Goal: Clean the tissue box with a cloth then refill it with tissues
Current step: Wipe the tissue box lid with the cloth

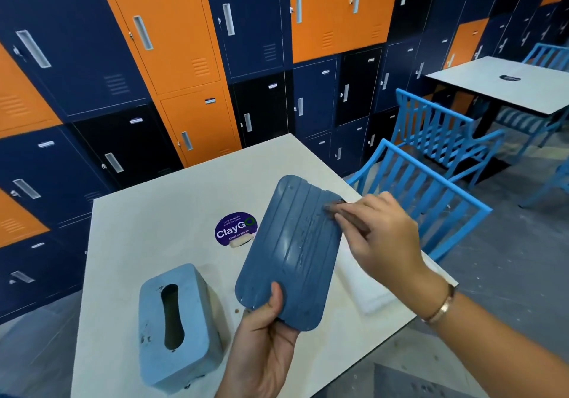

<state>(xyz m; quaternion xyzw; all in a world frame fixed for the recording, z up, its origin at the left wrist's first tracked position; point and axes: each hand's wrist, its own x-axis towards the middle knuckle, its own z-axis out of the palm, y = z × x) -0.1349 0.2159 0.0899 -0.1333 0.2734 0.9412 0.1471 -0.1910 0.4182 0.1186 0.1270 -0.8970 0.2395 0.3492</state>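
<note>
Head view:
- Table (147, 243): pale top, fills the lower centre.
- Tissue box (178, 326): light blue shell, slot facing up, empty inside as far as the slot shows; stands on the table at 7 o'clock from the sticker.
- Base panel (289, 256): darker blue, ribbed, held tilted above the table, at 2 o'clock from the box.
- Left hand (264, 345): clamped on the panel's near edge, thumb on top.
- Right hand (378, 237): fingers together, pinching a small dark item, too blurred to name, against the panel's far right edge; bracelet (440, 305) on the wrist.
- White tissue pack (366, 283): lies on the table under the right forearm.
- Round purple sticker (235, 228): mid-table.
- Blue chairs (431, 188) at 3 o'clock; lockers (172, 43) at 12.
</note>
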